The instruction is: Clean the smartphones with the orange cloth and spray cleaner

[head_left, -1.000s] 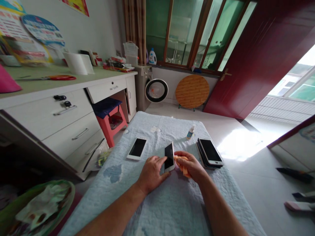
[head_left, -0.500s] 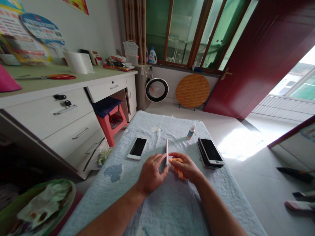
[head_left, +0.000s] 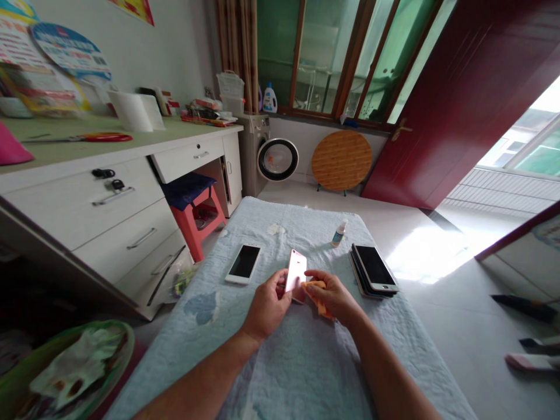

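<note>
A white desk (head_left: 175,139) with a pale green top and several drawers (head_left: 109,233) fills the left of the frame, set against a light wall (head_left: 184,46); a red stool (head_left: 199,202) stands in its kneehole. At upper centre a brown curtain (head_left: 238,52) hangs beside wood-framed, greenish windows (head_left: 321,58). Below, a washing machine (head_left: 251,169) has its round door open, and a round wooden tabletop (head_left: 342,160) stands on edge. A dark red door (head_left: 437,111) slants across the upper right. Bright daylight strikes the glossy grey floor (head_left: 459,309) at right; the cloth-covered worktop (head_left: 315,367) spreads across lower centre.
</note>
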The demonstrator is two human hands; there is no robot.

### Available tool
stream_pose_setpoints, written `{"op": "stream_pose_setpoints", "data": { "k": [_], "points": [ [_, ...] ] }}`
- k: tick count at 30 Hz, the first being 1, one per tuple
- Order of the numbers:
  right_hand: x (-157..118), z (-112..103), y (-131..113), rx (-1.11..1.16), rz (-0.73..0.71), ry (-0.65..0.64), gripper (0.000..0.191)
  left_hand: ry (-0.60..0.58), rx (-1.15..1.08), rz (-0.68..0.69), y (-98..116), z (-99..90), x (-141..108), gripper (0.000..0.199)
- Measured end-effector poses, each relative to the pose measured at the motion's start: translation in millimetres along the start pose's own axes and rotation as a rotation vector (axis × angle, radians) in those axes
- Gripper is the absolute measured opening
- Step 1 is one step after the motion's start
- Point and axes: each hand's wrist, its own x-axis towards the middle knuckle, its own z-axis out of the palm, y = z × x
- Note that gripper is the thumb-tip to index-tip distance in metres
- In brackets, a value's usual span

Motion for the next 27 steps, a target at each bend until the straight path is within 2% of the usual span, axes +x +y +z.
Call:
{"op": "stream_pose_setpoints", "data": {
  "k": [4, 9, 17, 22, 27],
  "points": [
    [2, -2, 3, -0.118, -0.039, 0.049, 0.041, 0.005, 0.163, -0.008, 0, -1.2, 1, 0.042],
    [4, 0, 6, -0.25, -0.102, 0.098, 0.033, -0.015, 0.329, 0.024, -3, -0.6, 1, 0.052],
    [12, 10, 9, -0.471, -0.413, 0.309, 0.021, -0.03, 0.47, 0.106, -8, 1.4, -1, 0.047],
    [14, 15, 9, -0.528, -0.48, 0.261, 0.018, 0.007, 0.591, 0.185, -15, 0.7, 0, 0.048],
    [12, 14, 14, -0.599, -0.494, 0.223, 0.019, 0.003, 0.678, 0.183, -20, -0.7, 4, 0.065]
  ]
}}
